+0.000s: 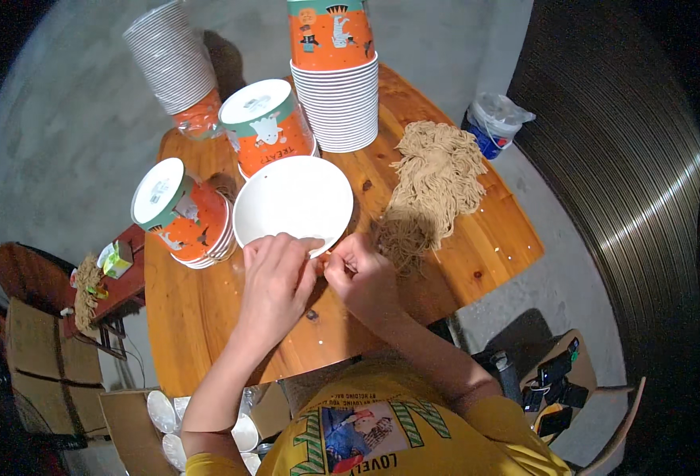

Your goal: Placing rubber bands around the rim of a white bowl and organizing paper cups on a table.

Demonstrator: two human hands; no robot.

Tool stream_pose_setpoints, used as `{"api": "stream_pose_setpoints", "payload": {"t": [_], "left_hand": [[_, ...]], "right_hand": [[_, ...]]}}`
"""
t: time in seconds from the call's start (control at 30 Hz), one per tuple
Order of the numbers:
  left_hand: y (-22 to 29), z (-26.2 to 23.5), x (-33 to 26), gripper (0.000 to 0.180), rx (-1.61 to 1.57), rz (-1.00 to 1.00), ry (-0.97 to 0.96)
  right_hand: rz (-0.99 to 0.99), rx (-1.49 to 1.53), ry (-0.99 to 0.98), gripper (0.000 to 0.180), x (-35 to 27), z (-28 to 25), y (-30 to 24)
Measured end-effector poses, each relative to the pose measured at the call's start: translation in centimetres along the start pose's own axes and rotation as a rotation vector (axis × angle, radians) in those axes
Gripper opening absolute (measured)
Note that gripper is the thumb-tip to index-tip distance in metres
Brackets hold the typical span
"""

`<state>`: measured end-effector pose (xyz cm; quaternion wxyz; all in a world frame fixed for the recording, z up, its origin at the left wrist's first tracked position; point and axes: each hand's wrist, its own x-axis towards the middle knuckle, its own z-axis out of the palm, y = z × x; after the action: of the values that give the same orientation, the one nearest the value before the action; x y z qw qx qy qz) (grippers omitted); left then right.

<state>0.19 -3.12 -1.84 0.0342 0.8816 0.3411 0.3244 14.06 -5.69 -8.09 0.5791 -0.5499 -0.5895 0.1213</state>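
A paper bucket [293, 197] lies tilted on the wooden table, its white inside facing up. My left hand [275, 274] is closed on its near rim, fingers over the edge. Beside it my right hand [360, 278] is closed in a pinch at the same rim; what lies between its fingertips is too small to make out. Right of the bucket rests a loose heap of tan cord [437, 178], its near end close to my right hand. Upside-down orange and green buckets stand left, one nearer [195, 216] and one behind [269, 127].
A tall stack of buckets [336, 103] stands at the table's back, with another wrapped stack [174, 59] at its far left corner. Small white scraps dot the wooden table [477, 278]. A box of white buckets [128, 416] sits below left; a chair [580, 389] holds devices lower right.
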Motion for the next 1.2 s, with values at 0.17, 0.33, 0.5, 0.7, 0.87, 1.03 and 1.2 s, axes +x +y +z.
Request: {"api": "stream_pose_setpoints", "payload": {"t": [0.17, 0.33, 0.5, 0.7, 0.87, 1.03, 1.2], "left_hand": [[0.1, 0.2, 0.1, 0.021, -0.009, -0.018, -0.014], [-0.2, 0.3, 0.2, 0.024, -0.023, -0.011, -0.022], [-0.4, -0.4, 0.8, 0.024, -0.090, -0.057, -0.128], [-2.1, -1.1, 2.7, 0.024, -0.269, -0.182, -0.322], [-4.6, -0.4, 4.9, 0.022, -0.573, -0.329, -0.729], [-4.6, -0.2, 6.0, 0.020, -0.616, -0.348, -0.833], [-4.3, 0.1, 5.6, 0.019, -0.518, -0.274, -0.754]], "right_hand": [[0.010, 0.044, -0.007, 0.012, 0.1, 0.0, 0.5], [-0.007, 0.033, 0.024, 0.013, 0.3, 0.1, 0.5], [-0.035, 0.020, 0.024, 0.013, 0.4, 0.2, 0.8], [-0.026, -0.002, 0.012, 0.014, 0.5, 0.1, 0.7], [-0.004, -0.032, -0.017, 0.015, 0.5, 0.0, 0.5], [-0.025, -0.052, -0.011, 0.017, 0.5, 0.0, 0.5], [-0.009, 0.005, -0.033, 0.017, 0.7, -0.4, 0.5]]}}
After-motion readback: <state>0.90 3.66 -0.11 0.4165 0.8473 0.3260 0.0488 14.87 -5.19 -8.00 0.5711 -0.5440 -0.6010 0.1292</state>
